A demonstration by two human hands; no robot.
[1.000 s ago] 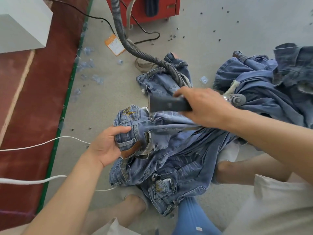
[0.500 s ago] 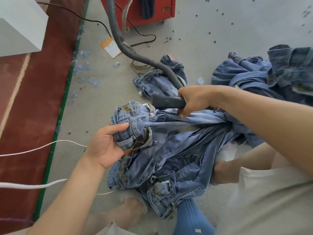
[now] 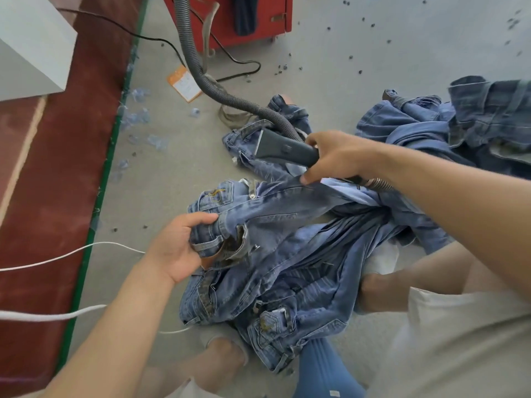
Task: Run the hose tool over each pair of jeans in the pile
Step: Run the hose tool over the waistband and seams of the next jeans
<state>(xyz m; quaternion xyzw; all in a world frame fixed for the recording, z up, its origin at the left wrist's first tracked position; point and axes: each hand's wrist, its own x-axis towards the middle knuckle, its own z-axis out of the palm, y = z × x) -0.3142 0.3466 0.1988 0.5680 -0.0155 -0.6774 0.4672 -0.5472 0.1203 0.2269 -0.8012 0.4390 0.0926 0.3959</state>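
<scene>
A pair of blue jeans (image 3: 287, 225) lies bunched across my lap and the floor. My left hand (image 3: 178, 251) grips its waistband at the left, by the brown leather patch. My right hand (image 3: 333, 156) holds the dark grey hose tool (image 3: 281, 147) just above the jeans' upper edge, with its flat nozzle pointing left. From the tool a ribbed grey hose (image 3: 207, 84) runs up to the top of the view. More jeans lie folded beneath the top pair (image 3: 267, 320).
Another pair of jeans (image 3: 258, 165) lies under the nozzle. A heap of jeans (image 3: 459, 130) fills the right. A red cabinet (image 3: 258, 21) stands at the top. White cords (image 3: 57, 257) cross the red mat (image 3: 57, 168) on the left. An orange card (image 3: 184, 84) lies on the floor.
My right hand has lifted the hose tool up and away from the jeans' waistband, tilting the nozzle. My left hand keeps its grip on the waistband.
</scene>
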